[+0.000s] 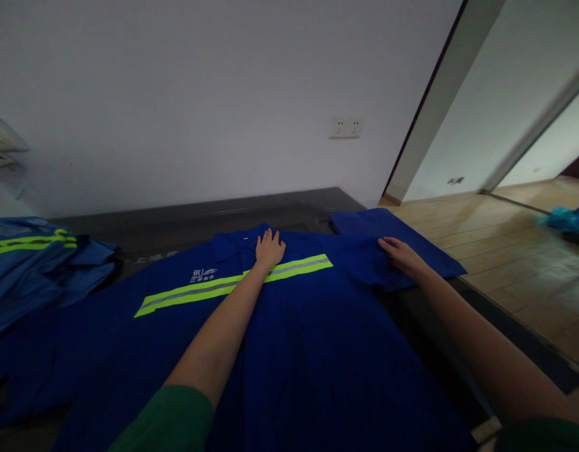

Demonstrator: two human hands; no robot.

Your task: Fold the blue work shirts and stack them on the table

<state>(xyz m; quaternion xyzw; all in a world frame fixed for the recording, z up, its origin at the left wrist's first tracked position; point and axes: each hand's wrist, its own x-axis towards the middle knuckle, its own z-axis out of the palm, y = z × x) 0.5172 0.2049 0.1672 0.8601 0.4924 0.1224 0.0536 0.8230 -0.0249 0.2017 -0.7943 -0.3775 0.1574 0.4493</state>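
A dark blue work jacket (293,351) lies spread out, front side up, with a yellow-green and grey reflective stripe across the chest and white lettering beside the collar. My left hand (269,250) rests flat on it near the collar, fingers stretched out. At the right, my right hand (399,254) is closed on the jacket's sleeve, its fingertips at the upper edge of the cloth. Part of the sleeve lies over a folded blue cloth (416,242) at the right end of the dark table.
Lighter blue garments (30,270) with a yellow-green stripe are heaped at the left. The dark table (214,216) stands against a white wall (214,100) with a socket plate (345,128). Wooden floor (519,251) extends to the right, with a bright blue bundle (569,220) on it.
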